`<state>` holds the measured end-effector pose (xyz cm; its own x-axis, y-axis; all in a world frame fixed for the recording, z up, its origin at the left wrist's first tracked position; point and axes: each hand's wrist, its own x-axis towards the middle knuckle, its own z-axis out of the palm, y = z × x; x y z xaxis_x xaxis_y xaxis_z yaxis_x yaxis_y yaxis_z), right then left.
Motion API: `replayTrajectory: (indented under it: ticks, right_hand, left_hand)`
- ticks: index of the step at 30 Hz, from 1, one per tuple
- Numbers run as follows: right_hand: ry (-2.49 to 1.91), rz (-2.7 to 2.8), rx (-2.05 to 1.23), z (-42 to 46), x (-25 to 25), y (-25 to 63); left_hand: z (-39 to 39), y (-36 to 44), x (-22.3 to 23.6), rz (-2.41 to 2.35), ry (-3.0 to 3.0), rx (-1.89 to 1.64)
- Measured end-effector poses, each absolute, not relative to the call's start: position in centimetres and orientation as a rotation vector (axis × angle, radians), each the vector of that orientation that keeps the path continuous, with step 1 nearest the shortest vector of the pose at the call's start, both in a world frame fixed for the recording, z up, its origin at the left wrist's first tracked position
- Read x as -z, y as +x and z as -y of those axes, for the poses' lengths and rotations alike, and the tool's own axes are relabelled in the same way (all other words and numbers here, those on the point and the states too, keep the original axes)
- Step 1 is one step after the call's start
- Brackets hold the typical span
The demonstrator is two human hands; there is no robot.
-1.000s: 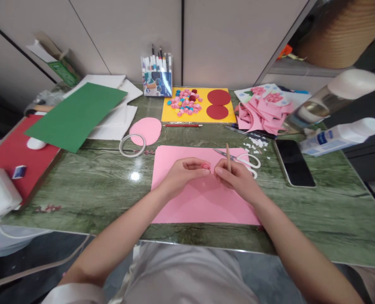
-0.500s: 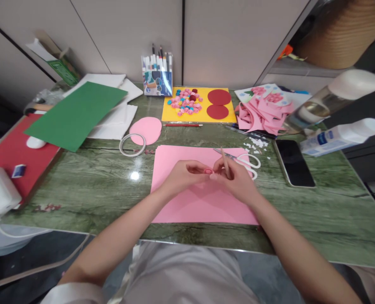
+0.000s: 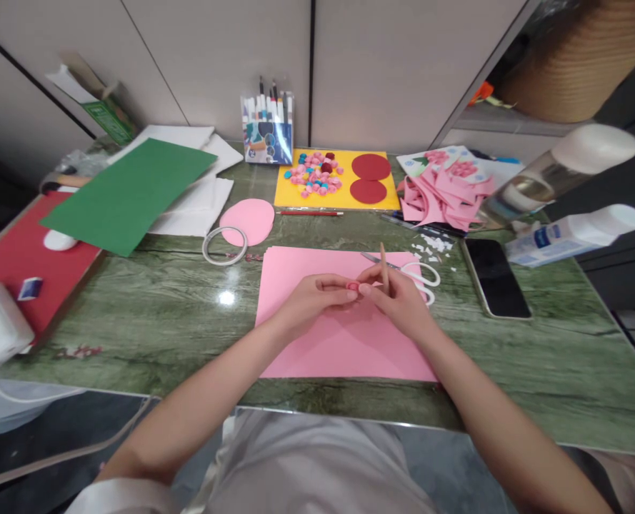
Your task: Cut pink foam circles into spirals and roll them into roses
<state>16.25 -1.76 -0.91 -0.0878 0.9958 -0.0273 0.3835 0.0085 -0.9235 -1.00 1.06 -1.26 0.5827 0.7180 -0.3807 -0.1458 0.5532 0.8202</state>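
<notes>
Left hand: thumb and fingers clamped on a small pink coil, held over the pink sheets by the near edge of the green surface. Right hand: fingers bent round a thin wooden stick, tip up; thumb at the coil's right side, contact too small for me to tell. Scissors lie at the sheets' far right corner, handles reaching past the right edge. Yellow sheet with rolled pieces: near the surface's far edge.

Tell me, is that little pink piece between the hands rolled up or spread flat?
Rolled up: the little pink piece shows a small, round, curled outline between the left hand and right hand.
</notes>
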Motion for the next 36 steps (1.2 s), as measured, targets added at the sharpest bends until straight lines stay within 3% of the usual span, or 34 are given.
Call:
replayTrajectory:
  ticks: [12, 25, 36]
  right_hand:
    - [-1.425, 1.476, -1.1, 1.7, 0.6, 16.5]
    - [-1.455, 1.499, -1.087, 1.9, 0.6, 16.4]
    - [-1.443, 1.469, -1.125, 1.9, 0.5, 16.4]
  left_hand:
    - [-0.9, -1.0, 1.0, -0.794, 0.938, -0.737]
    - [-0.7, -1.2, 0.2, -0.804, 1.552, -0.943]
    - [-0.9, -1.3, 0.5, -0.791, 1.249, -0.864]
